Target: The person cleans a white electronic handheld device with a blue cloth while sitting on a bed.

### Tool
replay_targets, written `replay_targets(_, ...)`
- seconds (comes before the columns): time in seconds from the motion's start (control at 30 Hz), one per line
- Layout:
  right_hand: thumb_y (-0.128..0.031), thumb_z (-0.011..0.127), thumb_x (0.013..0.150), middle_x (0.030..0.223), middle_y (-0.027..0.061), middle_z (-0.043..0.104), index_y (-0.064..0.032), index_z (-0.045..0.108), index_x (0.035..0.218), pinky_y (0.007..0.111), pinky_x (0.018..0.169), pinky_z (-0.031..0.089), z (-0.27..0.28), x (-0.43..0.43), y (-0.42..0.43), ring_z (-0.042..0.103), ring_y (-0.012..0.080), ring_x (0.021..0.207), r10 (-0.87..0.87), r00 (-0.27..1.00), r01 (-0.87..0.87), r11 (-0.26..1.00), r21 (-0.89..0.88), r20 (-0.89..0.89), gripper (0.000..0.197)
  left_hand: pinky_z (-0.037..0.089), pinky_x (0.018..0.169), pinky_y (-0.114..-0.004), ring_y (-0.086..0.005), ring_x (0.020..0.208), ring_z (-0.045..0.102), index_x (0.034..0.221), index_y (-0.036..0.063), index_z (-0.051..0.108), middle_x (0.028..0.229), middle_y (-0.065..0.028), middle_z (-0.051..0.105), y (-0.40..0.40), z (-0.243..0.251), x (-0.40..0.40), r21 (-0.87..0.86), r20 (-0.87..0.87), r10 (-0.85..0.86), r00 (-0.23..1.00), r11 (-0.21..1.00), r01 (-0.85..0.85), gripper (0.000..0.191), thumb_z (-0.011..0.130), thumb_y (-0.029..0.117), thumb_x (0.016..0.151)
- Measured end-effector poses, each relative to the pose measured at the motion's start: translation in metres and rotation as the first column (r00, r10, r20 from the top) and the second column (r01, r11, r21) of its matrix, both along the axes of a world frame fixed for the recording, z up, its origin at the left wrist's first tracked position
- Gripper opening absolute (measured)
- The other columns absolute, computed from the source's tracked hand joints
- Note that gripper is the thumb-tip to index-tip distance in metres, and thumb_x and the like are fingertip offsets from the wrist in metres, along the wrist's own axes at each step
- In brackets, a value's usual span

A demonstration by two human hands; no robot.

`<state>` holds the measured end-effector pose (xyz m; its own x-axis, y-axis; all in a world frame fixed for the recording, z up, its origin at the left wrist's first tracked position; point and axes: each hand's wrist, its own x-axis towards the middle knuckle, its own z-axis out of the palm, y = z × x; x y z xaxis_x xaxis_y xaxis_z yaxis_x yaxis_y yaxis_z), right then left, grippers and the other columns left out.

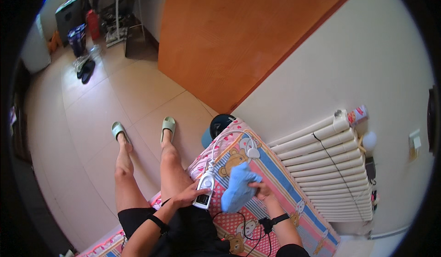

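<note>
Low in the head view, my left hand (187,194) is closed around a white handheld controller (206,192) with a round knob and a dark display. From its upper end a white cord runs in a loop to a round white plug-like piece (253,153) on the bedding. To the right, my right hand (262,191) grips the edge of a light blue cloth (237,188), held above the patterned bedding (272,174). Black straps circle both forearms, and a black cable (245,224) lies near the right one.
A white radiator (327,171) lines the wall at right, with a printed can (358,115) on its end. A dark and blue cap-like object (220,127) sits by the bedding's corner. An orange-brown door (234,40) stands ahead. Black slippers (88,71) lie on the tiled floor.
</note>
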<state>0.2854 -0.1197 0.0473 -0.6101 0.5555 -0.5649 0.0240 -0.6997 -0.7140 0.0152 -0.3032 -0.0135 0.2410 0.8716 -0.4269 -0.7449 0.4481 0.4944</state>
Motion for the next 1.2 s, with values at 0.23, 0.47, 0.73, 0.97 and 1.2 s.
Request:
replay_targets(0.23,-0.029,0.071,0.072,0.097,0.0209,0.069,-0.0029,0.062,0.116,0.047,0.081,0.053,-0.027,0.012,0.132,0.067,0.0368,0.092,-0.536,0.215,-0.689,0.509,0.515,0.817,0.052,0.055,0.071,-0.027,-0.0123,0.089,0.065,0.14,0.014,0.039,0.103,-0.0036,0.066,-0.003,0.013,-0.01,0.027,0.007,-0.013,1.0,1.0,0.013,0.057,0.067,0.011,0.091)
replay_targets(0.47,-0.02,0.065,0.074,0.106,0.0181,0.068,-0.014,0.062,0.124,0.046,0.084,0.051,-0.053,-0.084,0.108,0.064,0.0375,0.097,-0.282,0.404,-0.889,0.104,0.446,0.87,0.05,0.056,0.069,-0.027,-0.0123,0.086,0.066,0.132,0.0108,0.043,0.1,-0.0041,0.066,0.001,0.011,-0.004,0.042,0.017,0.026,1.0,0.999,-0.026,0.048,0.066,0.009,0.09)
replay_targets(0.73,-0.019,0.071,0.08,0.111,0.0217,0.067,0.0002,0.058,0.12,0.039,0.093,0.048,-0.056,-0.027,0.175,0.063,0.0345,0.107,-0.451,0.73,-0.461,0.23,0.857,0.513,0.046,0.053,0.071,-0.024,-0.0085,0.086,0.063,0.146,0.0145,0.031,0.1,0.0001,0.062,0.002,0.013,-0.003,0.075,0.073,-0.001,0.997,0.997,-0.005,0.069,0.068,0.009,0.089)
replay_targets(0.97,-0.024,0.065,0.076,0.108,0.0188,0.067,-0.0121,0.065,0.109,0.05,0.087,0.049,-0.06,-0.093,0.186,0.064,0.0396,0.099,-0.626,0.232,-0.774,0.344,0.531,0.744,0.035,0.054,0.073,-0.026,-0.0113,0.09,0.064,0.151,0.0172,0.021,0.103,-0.001,0.061,0.004,0.012,0.003,0.057,0.07,0.096,0.993,0.993,-0.1,0.08,0.069,0.008,0.088)
replay_targets(1.2,-0.002,0.057,0.07,0.107,0.0191,0.068,-0.0067,0.068,0.114,0.038,0.096,0.046,-0.065,-0.145,0.146,0.062,0.0346,0.106,0.209,0.784,-0.61,0.08,0.789,0.585,0.046,0.052,0.078,-0.025,-0.0089,0.096,0.06,0.147,0.0125,0.029,0.11,0.0003,0.059,-0.004,-0.001,0.004,0.08,0.098,0.198,0.975,0.975,-0.206,0.073,0.07,0.008,0.087)
